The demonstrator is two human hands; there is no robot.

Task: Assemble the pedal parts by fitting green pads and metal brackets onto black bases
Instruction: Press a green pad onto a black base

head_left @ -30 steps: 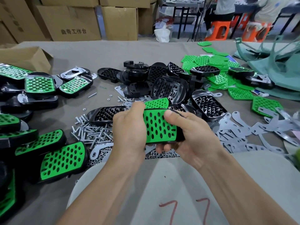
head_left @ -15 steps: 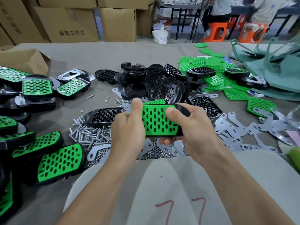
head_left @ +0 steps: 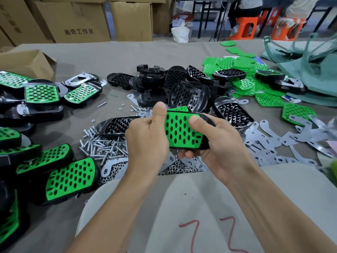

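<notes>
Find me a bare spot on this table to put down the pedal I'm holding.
Bare cloth runs across the far table, between the cardboard box and the loose green pads. A smaller gap lies between the finished pedals and the screws. Crowded nearer you: black bases, brackets.

left hand [head_left: 145, 137]: thumb raised onto green pad [head_left: 180, 132] corner | pad: tilted more level

cardboard box [head_left: 73, 21]: printed "曲奇工作台" | pale cloth [head_left: 182, 198]: red hand-drawn marks, apparently "77"
</notes>
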